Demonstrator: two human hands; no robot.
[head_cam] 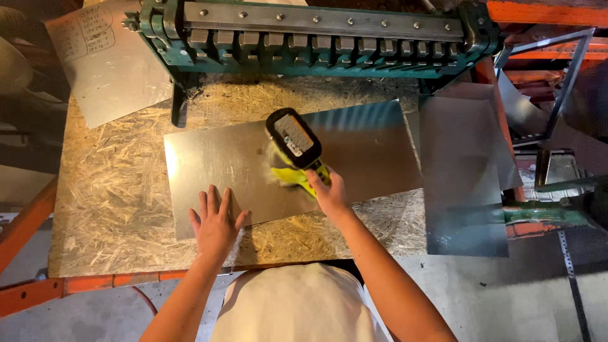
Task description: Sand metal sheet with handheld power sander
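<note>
A shiny rectangular metal sheet (367, 142) lies flat on the chipboard workbench (114, 190). My left hand (215, 221) presses flat on the sheet's near edge, fingers spread. My right hand (329, 190) grips the handle of a yellow-green and black cordless power tool (294, 149), which stands on the middle of the sheet with its battery end facing up. The tool's lower part looks blurred where it meets the metal.
A green sheet-metal bending brake (316, 38) spans the back of the bench. Another metal sheet (107, 63) with handwriting lies at the back left. More sheets (465, 177) overhang the right edge. Orange frame rails (38, 291) run along the front and sides.
</note>
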